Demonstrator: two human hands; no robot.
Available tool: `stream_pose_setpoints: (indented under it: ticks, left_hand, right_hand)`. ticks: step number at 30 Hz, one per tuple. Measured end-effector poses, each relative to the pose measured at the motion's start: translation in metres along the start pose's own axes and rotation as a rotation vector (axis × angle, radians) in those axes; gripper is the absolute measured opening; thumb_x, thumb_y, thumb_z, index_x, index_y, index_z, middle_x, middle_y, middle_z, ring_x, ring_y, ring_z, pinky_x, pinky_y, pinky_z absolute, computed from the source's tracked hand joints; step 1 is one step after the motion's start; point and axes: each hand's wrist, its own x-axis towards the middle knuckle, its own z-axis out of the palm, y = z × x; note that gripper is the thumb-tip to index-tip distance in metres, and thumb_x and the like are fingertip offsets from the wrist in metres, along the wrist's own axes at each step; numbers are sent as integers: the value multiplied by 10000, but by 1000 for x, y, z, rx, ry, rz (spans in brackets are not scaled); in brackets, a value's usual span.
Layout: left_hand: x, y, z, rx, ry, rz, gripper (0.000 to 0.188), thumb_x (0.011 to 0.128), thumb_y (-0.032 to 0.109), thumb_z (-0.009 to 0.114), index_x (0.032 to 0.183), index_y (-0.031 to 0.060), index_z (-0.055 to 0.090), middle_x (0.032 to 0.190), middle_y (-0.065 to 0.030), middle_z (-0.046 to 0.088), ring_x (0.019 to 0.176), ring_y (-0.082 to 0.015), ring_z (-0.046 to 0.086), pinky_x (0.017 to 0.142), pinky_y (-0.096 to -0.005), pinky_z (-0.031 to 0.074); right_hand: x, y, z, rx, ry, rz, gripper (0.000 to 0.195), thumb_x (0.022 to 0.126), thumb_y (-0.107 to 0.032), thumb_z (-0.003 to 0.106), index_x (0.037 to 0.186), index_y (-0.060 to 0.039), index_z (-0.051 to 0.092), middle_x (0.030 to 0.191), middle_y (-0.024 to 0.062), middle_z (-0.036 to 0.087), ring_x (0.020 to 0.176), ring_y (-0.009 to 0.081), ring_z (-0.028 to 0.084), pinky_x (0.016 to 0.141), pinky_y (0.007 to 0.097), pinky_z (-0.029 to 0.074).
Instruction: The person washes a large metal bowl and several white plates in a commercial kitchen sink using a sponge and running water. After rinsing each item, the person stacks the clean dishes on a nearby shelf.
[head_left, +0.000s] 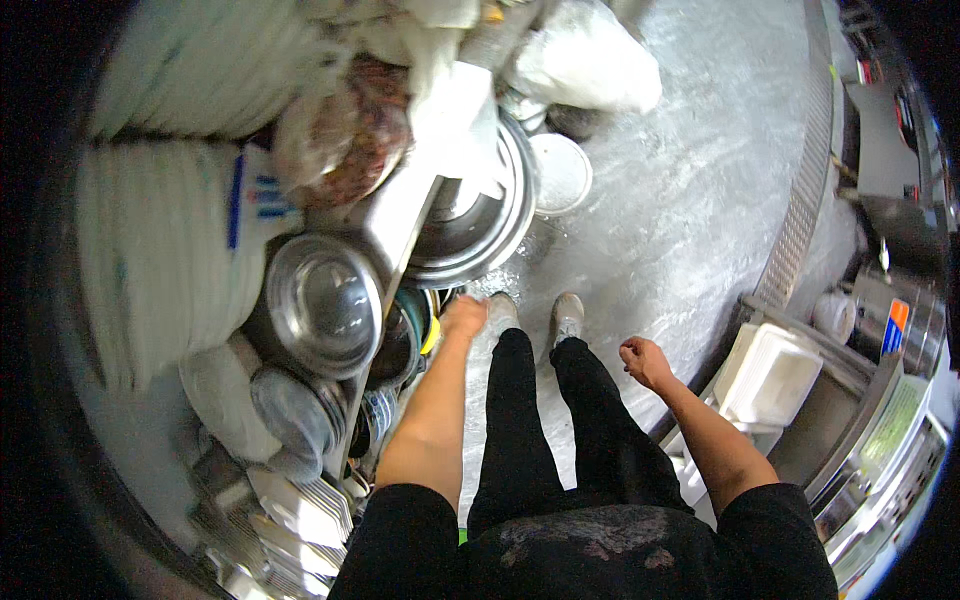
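Note:
My left hand (466, 315) hangs loosely curled beside the shelving on the left, with nothing visible in it. Beneath the shelf edge, close to that hand, are a dark round pot (397, 341) and a yellow item (431, 335). My right hand (646, 363) is held over the floor on the other side, fingers curled in and no object showing. To the right of it, white plastic containers (772, 375) are nested at a metal counter. A large steel basin (487, 247) stands ahead of my left hand.
On the left shelf (397, 262) are a steel bowl (326, 304), clear round lids (292, 416) and stacked white goods (165, 240). A white round lid (561, 174) and a white bag (585, 60) are ahead. A perforated drain cover (796, 217) runs along the grey floor (675, 202).

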Motion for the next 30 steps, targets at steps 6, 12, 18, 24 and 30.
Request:
stream_pose_setpoints:
  ticks: [6, 12, 18, 24, 30]
  left_hand:
    - [-141, -80, 75, -876, -59, 160, 324, 879, 343, 617, 1014, 57, 686, 860, -111, 708, 792, -224, 679, 722, -334, 520]
    - [-318, -230, 133, -1187, 217, -515, 296, 852, 304, 628, 1022, 72, 696, 782, -95, 698, 621, -173, 666, 562, -328, 553]
    - [-461, -301, 246, -1460, 437, -771, 231, 849, 236, 614, 1003, 68, 653, 780, -56, 662, 582, -166, 631, 501, -311, 530]
    - [-559, -276, 459, -1694, 453, -999, 176, 814, 232, 608, 919, 130, 705, 707, -93, 682, 578, -224, 653, 526, -356, 537]
    - [-652, -239, 628, -1927, 450, -1205, 181, 836, 190, 599, 956, 96, 697, 712, -114, 665, 565, -192, 648, 475, -343, 542]
  right_hand:
    - [7, -49, -18, -300, -31, -263, 254, 886, -217, 572, 933, 25, 635, 725, 129, 664, 598, 185, 647, 590, 334, 513]
    - [19, -151, -47, -56, -444, -159, 173, 906, -173, 576, 865, -7, 608, 741, 61, 597, 550, 157, 571, 478, 296, 496]
    - [9, -207, -92, -304, -301, -181, 160, 923, -174, 560, 876, -22, 581, 714, 109, 591, 530, 193, 575, 463, 345, 532]
    - [-13, -185, -67, -397, -506, -16, 176, 883, -229, 565, 933, -66, 605, 752, 157, 613, 546, 310, 590, 466, 412, 480]
    - [-113, -215, 152, -1019, -976, -470, 310, 874, -282, 542, 1030, -20, 597, 886, 174, 647, 612, 322, 633, 532, 406, 530]
